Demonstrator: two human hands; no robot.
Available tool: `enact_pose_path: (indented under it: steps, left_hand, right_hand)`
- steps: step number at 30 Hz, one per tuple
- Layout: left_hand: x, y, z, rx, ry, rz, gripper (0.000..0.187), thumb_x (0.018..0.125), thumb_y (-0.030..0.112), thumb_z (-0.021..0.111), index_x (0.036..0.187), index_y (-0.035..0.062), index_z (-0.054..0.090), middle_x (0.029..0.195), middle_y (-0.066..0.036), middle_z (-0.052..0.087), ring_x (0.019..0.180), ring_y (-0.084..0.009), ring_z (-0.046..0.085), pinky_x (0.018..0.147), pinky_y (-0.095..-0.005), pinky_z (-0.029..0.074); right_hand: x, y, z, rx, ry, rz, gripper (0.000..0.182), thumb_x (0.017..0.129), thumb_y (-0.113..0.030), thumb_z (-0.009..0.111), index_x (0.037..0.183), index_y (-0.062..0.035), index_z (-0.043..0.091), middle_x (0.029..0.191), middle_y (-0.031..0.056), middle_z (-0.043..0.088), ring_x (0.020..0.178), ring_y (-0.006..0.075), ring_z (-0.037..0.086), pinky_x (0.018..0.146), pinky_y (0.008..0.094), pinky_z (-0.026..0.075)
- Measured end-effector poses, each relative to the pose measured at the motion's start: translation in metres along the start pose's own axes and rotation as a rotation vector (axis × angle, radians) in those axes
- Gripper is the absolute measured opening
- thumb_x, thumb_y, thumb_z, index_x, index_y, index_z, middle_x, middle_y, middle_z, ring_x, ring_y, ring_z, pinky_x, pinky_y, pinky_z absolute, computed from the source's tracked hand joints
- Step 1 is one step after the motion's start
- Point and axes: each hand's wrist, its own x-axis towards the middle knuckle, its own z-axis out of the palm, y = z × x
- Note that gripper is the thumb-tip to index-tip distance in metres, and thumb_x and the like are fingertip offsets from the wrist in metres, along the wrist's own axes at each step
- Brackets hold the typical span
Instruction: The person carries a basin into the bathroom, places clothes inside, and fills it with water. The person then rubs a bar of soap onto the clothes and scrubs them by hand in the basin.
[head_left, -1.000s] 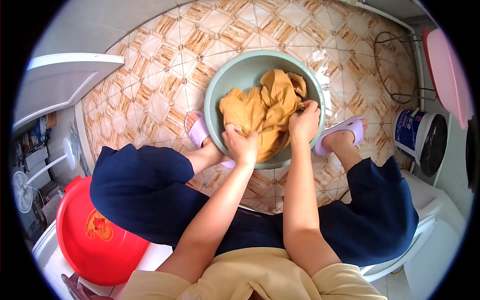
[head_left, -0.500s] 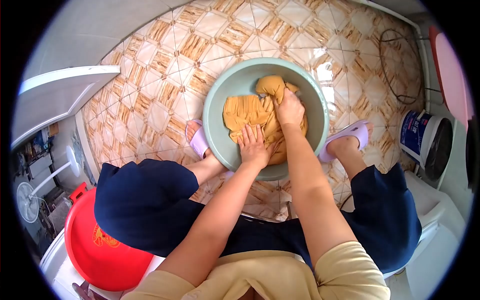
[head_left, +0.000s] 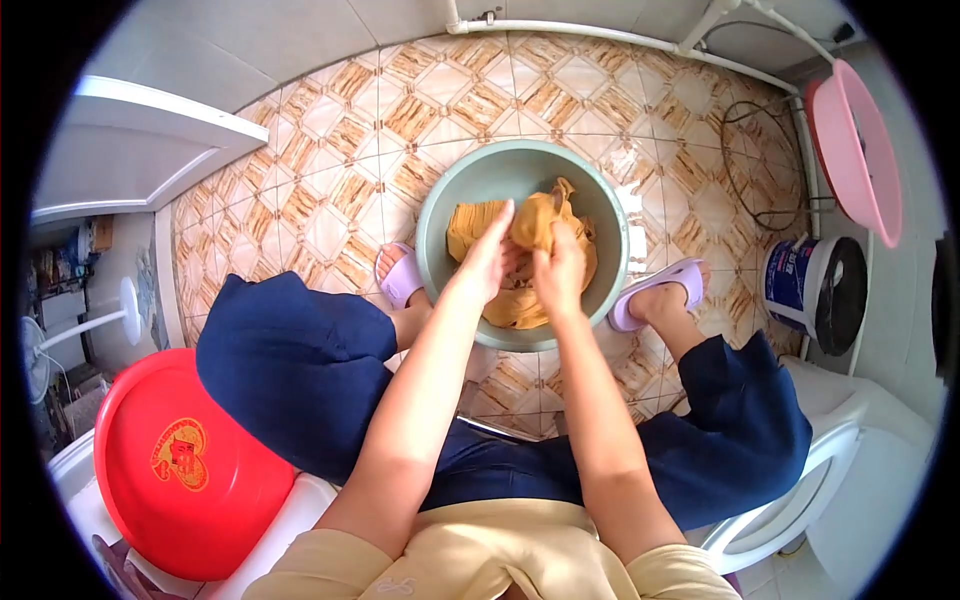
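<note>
A pale green basin stands on the tiled floor between my feet, which wear lilac slippers. A mustard-yellow cloth lies bunched inside it. My left hand and my right hand are side by side over the middle of the basin. Each grips a fold of the cloth, and a bunch of it is lifted between them. My knees in dark blue trousers flank the basin.
A red basin lies at the lower left. A pink basin leans at the upper right above a blue-and-white bucket. A white seat edge is at the lower right. Brown patterned tiles cover the floor.
Both hands have come together at the basin's middle and pulled a bunch of the cloth upward. The left hand went from pressing flat on the cloth to gripping it.
</note>
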Motion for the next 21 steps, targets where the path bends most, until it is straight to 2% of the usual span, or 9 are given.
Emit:
enact_pose_path:
  steps: [6,7,8,10,12,15,17,18,21]
  left_hand:
    - [-0.062,0.011,0.008,-0.368,-0.502,-0.126,0.038,0.085,0.018,0.060,0.117,0.0014,0.051,0.112,-0.018,0.056,0.110,-0.0275,0.056,0.096,-0.0379,0.044]
    - [-0.080,-0.021,0.009,0.012,-0.666,0.705,0.030,0.088,0.011,0.051,0.117,-0.0003,0.049,0.115,-0.022,0.053,0.113,-0.0276,0.054,0.100,-0.0353,0.042]
    - [-0.069,-0.028,-0.005,-0.315,-0.602,0.233,0.025,0.092,0.011,0.045,0.114,0.0010,0.050,0.114,-0.020,0.054,0.112,-0.0241,0.055,0.098,-0.0334,0.043]
    - [-0.030,-0.060,-0.029,-0.123,-0.860,0.298,0.028,0.093,0.011,0.042,0.118,0.0013,0.050,0.117,-0.016,0.055,0.110,-0.0214,0.056,0.096,-0.0325,0.045]
    - [-0.083,-0.063,0.016,-0.264,-0.142,0.152,0.040,0.092,0.016,0.046,0.125,-0.0060,0.043,0.125,-0.013,0.054,0.114,-0.0250,0.053,0.100,-0.0373,0.042]
    - [-0.069,-0.082,0.001,-0.237,-0.257,0.169,0.044,0.092,0.024,0.046,0.125,-0.0042,0.044,0.126,-0.014,0.053,0.114,-0.0257,0.053,0.101,-0.0392,0.041]
    - [-0.084,-0.057,0.009,-0.210,-0.066,-0.110,0.039,0.094,0.022,0.038,0.124,-0.0001,0.047,0.125,-0.015,0.052,0.114,-0.0224,0.053,0.096,-0.0372,0.045]
    - [-0.025,-0.088,-0.048,-0.479,-0.839,-0.090,0.042,0.094,0.028,0.037,0.125,0.0008,0.046,0.124,-0.013,0.053,0.113,-0.0231,0.053,0.096,-0.0374,0.045]
    - [-0.061,-0.075,-0.015,-0.259,-0.400,-0.004,0.040,0.096,0.027,0.035,0.123,0.0004,0.047,0.121,-0.014,0.055,0.111,-0.0235,0.054,0.097,-0.0396,0.043]
  right_hand:
    - [-0.071,-0.111,-0.024,0.178,0.116,-0.289,0.021,0.069,-0.011,0.056,0.086,0.0007,0.052,0.085,0.0199,0.051,0.080,0.0386,0.052,0.071,0.0458,0.043]
    - [-0.074,-0.117,-0.029,0.152,0.125,-0.298,0.020,0.074,-0.017,0.057,0.087,-0.0030,0.052,0.084,0.0188,0.055,0.081,0.0370,0.056,0.069,0.0452,0.044]
    - [-0.074,-0.115,-0.029,0.154,0.137,-0.296,0.020,0.074,-0.017,0.057,0.087,-0.0030,0.052,0.084,0.0188,0.055,0.081,0.0370,0.056,0.069,0.0452,0.044]
    - [-0.066,-0.097,-0.028,-0.034,0.112,0.046,0.019,0.081,-0.023,0.057,0.090,-0.0066,0.053,0.081,0.0165,0.059,0.082,0.0342,0.060,0.067,0.0446,0.045]
    - [-0.031,-0.057,-0.037,-0.002,0.225,0.352,0.021,0.085,-0.029,0.057,0.092,-0.0100,0.056,0.078,0.0137,0.062,0.082,0.0309,0.063,0.066,0.0434,0.046]
    - [-0.043,-0.034,-0.028,0.047,0.328,0.212,0.019,0.085,-0.025,0.058,0.096,-0.0090,0.057,0.084,0.0143,0.062,0.081,0.0335,0.060,0.073,0.0410,0.046]
    - [-0.073,-0.058,-0.016,-0.042,0.295,0.082,0.021,0.082,-0.026,0.062,0.094,-0.0092,0.058,0.099,0.0136,0.060,0.091,0.0321,0.058,0.074,0.0387,0.046]
    - [-0.083,-0.067,-0.007,0.037,0.332,-0.077,0.019,0.081,-0.028,0.061,0.086,-0.0094,0.061,0.086,0.0133,0.059,0.081,0.0306,0.059,0.071,0.0414,0.047]
    - [-0.076,-0.069,-0.009,-0.066,0.128,0.060,0.024,0.085,-0.028,0.057,0.074,-0.0075,0.063,0.071,0.0179,0.061,0.066,0.0368,0.060,0.063,0.0432,0.047]
